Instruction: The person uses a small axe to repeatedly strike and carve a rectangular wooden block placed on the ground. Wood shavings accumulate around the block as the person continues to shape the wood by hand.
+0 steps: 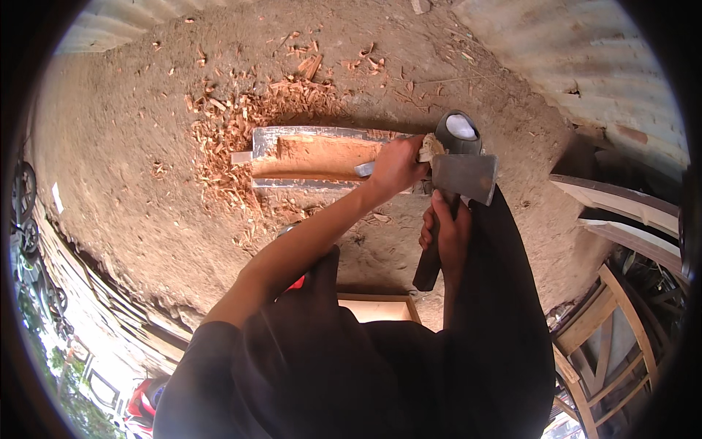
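A long block of wood [307,132] with a hollowed trough lies on the ground in front of me. My left hand [398,167] is closed around a chisel [364,170], its metal blade slanting down into the right part of the trough. The chisel's frayed wooden butt [430,148] sticks out on the right of the fist. My right hand [447,225] grips the dark handle of a hatchet [465,178]. Its broad grey head is held flat just right of the chisel's butt; whether they touch I cannot tell.
Wood shavings [234,121] spread around the block on the bare earth. A dark shoe [459,128] is by the block's right end. Corrugated sheets [578,58] stand upper right, wooden boards [621,201] and a wooden frame [607,344] at right, stacked planks [110,293] at left.
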Demonstrator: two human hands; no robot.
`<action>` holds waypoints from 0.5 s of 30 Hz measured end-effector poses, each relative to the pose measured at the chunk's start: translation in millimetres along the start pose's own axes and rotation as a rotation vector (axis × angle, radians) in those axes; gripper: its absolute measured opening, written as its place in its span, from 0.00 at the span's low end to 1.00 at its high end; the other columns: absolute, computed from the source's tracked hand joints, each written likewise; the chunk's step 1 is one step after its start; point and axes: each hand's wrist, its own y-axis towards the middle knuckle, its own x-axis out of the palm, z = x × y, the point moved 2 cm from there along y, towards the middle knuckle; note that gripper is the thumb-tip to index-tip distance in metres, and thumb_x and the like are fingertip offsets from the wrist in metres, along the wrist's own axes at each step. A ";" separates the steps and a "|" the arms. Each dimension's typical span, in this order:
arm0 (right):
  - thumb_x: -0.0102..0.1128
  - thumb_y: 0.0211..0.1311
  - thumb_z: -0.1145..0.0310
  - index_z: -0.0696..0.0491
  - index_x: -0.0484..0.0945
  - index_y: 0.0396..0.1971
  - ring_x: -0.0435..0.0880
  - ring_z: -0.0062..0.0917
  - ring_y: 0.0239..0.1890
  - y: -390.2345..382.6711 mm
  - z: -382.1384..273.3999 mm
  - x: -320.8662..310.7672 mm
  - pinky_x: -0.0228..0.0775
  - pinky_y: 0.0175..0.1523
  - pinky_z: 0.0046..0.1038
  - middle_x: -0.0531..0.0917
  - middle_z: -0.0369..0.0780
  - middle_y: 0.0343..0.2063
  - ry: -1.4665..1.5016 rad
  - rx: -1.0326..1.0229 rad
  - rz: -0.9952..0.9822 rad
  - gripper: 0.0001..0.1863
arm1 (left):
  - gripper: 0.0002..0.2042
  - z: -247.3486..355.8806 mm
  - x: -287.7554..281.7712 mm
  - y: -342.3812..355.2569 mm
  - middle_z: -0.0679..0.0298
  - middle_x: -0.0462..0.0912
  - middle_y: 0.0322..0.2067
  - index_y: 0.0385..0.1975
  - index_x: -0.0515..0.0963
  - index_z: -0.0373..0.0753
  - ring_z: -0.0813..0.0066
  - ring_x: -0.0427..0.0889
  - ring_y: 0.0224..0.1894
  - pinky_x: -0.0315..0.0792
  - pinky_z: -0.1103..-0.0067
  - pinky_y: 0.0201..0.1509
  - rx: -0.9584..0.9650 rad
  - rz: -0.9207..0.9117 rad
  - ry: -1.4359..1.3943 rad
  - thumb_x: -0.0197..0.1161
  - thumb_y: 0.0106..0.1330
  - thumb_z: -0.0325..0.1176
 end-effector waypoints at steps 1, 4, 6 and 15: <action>0.56 0.74 0.58 0.53 0.68 0.37 0.69 0.20 0.12 0.7 -1.4 1.8 0.62 0.16 0.26 0.69 0.35 0.19 -0.003 -0.005 0.000 0.14 | 0.13 -4.8 0.4 0.2 0.49 0.84 0.27 0.36 0.80 0.38 0.44 0.84 0.34 0.78 0.58 0.39 0.015 -0.004 0.030 0.68 0.50 0.31; 0.56 0.74 0.57 0.53 0.67 0.32 0.68 0.19 0.12 6.1 0.7 3.0 0.62 0.16 0.26 0.68 0.35 0.19 0.014 -0.093 -0.015 0.16 | 0.14 -9.6 0.1 -0.9 0.48 0.84 0.26 0.36 0.80 0.38 0.45 0.84 0.32 0.79 0.58 0.38 0.068 0.054 -0.013 0.69 0.48 0.33; 0.56 0.74 0.58 0.52 0.66 0.30 0.68 0.19 0.12 8.9 -1.4 6.6 0.62 0.16 0.26 0.68 0.35 0.18 0.024 -0.060 0.006 0.16 | 0.14 -7.1 -0.7 -3.5 0.48 0.84 0.26 0.35 0.81 0.38 0.45 0.84 0.32 0.79 0.58 0.38 0.038 -0.002 -0.021 0.69 0.47 0.34; 0.57 0.74 0.58 0.53 0.67 0.31 0.68 0.20 0.12 13.0 -4.2 8.8 0.61 0.16 0.26 0.68 0.35 0.18 0.007 -0.014 0.020 0.16 | 0.16 -16.4 5.0 -3.1 0.51 0.84 0.25 0.38 0.83 0.43 0.50 0.85 0.30 0.79 0.60 0.36 0.054 0.005 0.062 0.69 0.48 0.36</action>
